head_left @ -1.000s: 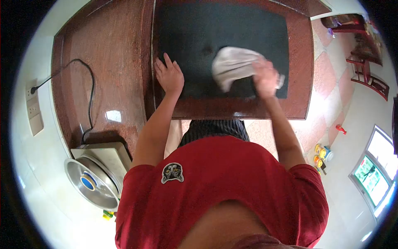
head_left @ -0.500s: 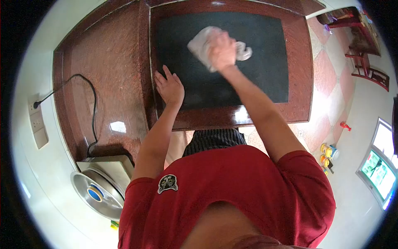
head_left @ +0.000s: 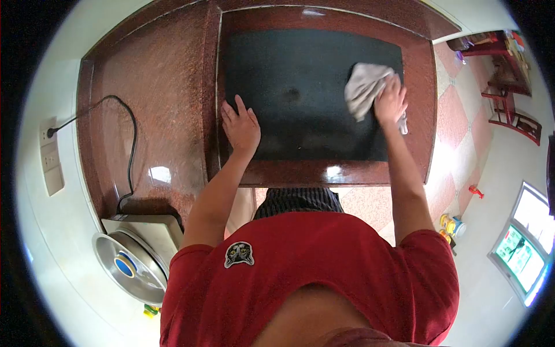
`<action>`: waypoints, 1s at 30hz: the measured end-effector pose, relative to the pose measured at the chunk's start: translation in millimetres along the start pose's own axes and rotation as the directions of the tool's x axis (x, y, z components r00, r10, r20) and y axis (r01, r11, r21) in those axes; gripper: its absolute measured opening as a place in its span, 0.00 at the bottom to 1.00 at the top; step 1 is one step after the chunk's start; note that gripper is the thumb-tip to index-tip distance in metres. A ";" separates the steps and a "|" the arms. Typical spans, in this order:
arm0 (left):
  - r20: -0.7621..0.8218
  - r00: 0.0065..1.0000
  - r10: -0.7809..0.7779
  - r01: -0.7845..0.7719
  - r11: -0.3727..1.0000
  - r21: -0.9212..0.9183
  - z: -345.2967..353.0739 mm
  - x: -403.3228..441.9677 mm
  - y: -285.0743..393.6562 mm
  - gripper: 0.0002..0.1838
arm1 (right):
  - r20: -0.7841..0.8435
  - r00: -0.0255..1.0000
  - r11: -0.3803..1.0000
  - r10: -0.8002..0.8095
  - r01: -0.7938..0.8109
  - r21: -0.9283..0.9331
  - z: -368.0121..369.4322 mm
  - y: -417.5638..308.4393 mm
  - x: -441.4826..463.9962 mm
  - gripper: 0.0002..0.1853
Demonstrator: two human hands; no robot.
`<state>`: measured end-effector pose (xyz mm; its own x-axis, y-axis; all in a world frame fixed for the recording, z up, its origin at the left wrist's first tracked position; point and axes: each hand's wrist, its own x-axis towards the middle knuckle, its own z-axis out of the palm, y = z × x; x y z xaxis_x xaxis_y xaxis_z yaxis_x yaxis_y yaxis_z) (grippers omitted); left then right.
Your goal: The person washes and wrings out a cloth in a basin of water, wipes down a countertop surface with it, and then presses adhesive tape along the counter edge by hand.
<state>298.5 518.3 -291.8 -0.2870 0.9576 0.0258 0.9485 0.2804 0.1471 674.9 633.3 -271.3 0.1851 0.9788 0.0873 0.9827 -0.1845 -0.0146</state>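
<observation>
A black mat or panel point(head_left: 312, 87) lies on the reddish-brown stone counter point(head_left: 420, 75). Near its right edge, a crumpled pale cloth point(head_left: 363, 89) is under my right hand point(head_left: 391, 104), whose fingers press on and grip it. Part of the cloth sticks out below the hand, and the fingertips are slightly blurred. My left hand point(head_left: 241, 128) rests flat at the mat's left edge with its fingers spread, holding nothing. A faint dark spot shows near the middle of the mat.
To the left, a black power cord point(head_left: 135, 139) runs from a wall socket point(head_left: 51, 156) across the stone. A metal bowl point(head_left: 104, 260) stands by a pale appliance point(head_left: 156, 228) at lower left. Wooden furniture point(head_left: 511, 107) stands at far right on the tiled floor.
My right hand has moved with the cloth from the upper middle of the mat to its right edge, and slightly nearer me. My left hand stays at the left edge.
</observation>
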 end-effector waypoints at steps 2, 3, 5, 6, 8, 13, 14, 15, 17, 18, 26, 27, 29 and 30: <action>0.024 0.999 -0.022 0.022 1.000 0.011 -1.7 1.8 3.1 0.29 | -0.007 0.983 0.983 0.182 -0.182 -0.032 14.5 -24.4 53.9 0.27; 0.030 0.999 -0.029 0.029 1.000 0.005 -3.9 2.5 5.1 0.29 | 0.002 0.966 0.964 0.259 -0.258 -0.058 19.3 -50.9 75.4 0.26; 0.044 0.998 -0.040 0.040 0.999 0.000 -8.5 3.2 6.2 0.29 | -0.108 0.977 0.978 0.181 -0.191 -0.084 35.2 -102.1 95.0 0.25; 0.037 0.999 -0.039 0.039 0.999 0.003 -7.9 4.9 5.9 0.29 | -0.064 0.994 0.994 0.093 -0.096 -0.046 22.9 -133.7 92.0 0.23; 0.032 0.999 -0.034 0.034 0.999 0.010 -6.7 4.5 5.3 0.29 | -0.239 0.948 0.976 -0.211 0.220 0.009 39.9 -177.0 73.7 0.24; 0.023 0.998 -0.060 0.061 0.998 -0.009 -7.8 6.1 8.7 0.28 | -0.212 0.773 0.767 -0.598 0.629 0.126 11.3 -244.9 -25.2 0.23; 0.018 0.998 -0.062 0.062 0.998 -0.019 -8.1 5.7 7.8 0.28 | -0.197 0.753 0.720 -0.628 0.658 0.218 3.8 -248.6 -46.0 0.21; 0.012 0.998 -0.063 0.064 0.998 -0.029 -8.4 5.0 6.9 0.29 | -0.239 0.698 0.635 -0.675 0.715 0.292 -1.1 -245.6 -62.7 0.20; -0.013 0.999 -0.044 0.043 0.998 -0.046 -8.8 1.7 3.2 0.29 | -0.284 0.665 0.564 -0.691 0.741 0.363 -6.3 -231.8 -92.5 0.20; -0.023 0.999 -0.031 0.029 0.998 -0.057 -9.2 1.3 2.2 0.29 | -0.252 0.640 0.544 -0.725 0.758 0.360 -9.3 -220.0 -100.0 0.21; -0.007 0.998 -0.062 0.061 0.991 -0.122 -7.6 3.0 2.1 0.28 | -0.247 0.898 0.887 -0.365 0.415 0.201 18.2 -29.8 -31.1 0.23; 0.003 0.998 -0.065 0.065 0.990 -0.125 -7.2 4.0 1.5 0.27 | -0.208 0.961 0.968 -0.183 0.213 0.131 13.9 -27.4 -17.0 0.22; 0.031 0.997 -0.070 0.074 0.989 -0.131 -7.6 2.3 3.2 0.27 | -0.144 0.983 0.994 0.112 -0.109 0.025 8.0 -43.5 12.3 0.21; 0.024 0.998 -0.063 0.066 0.991 -0.115 -8.6 1.9 3.9 0.27 | -0.112 0.970 0.977 0.214 -0.215 0.001 12.7 -63.9 24.6 0.21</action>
<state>300.5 520.7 -282.7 -0.3433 0.9392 -0.0077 0.9058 0.3332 0.2617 616.6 670.3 -280.8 0.3898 0.9004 0.1934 0.9198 -0.3910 -0.0336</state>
